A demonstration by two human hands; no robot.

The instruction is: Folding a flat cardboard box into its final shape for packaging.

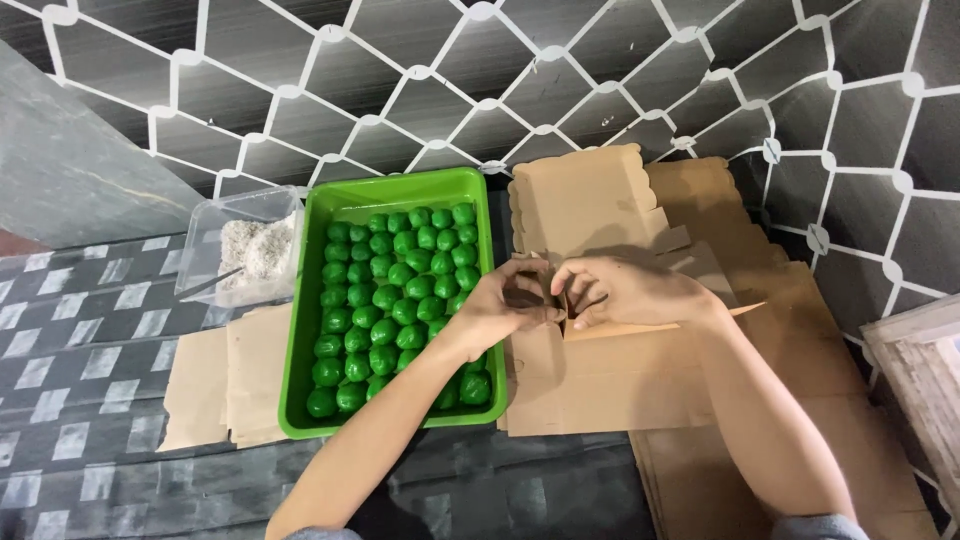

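Observation:
My left hand (508,297) and my right hand (622,289) meet over a brown cardboard box blank (600,375), each pinching a flap of it between the fingers. The blank is partly folded, with one wall (640,328) raised under my right hand. My left forearm crosses the right corner of a bright green tray (396,189) filled with several rows of small green balls (385,298).
A clear plastic tub (243,243) of white shreds stands left of the tray. More flat cardboard blanks (590,195) lie stacked behind and to the right. Brown paper sheets (228,385) lie left of the tray. A wooden frame (925,370) is at the right edge.

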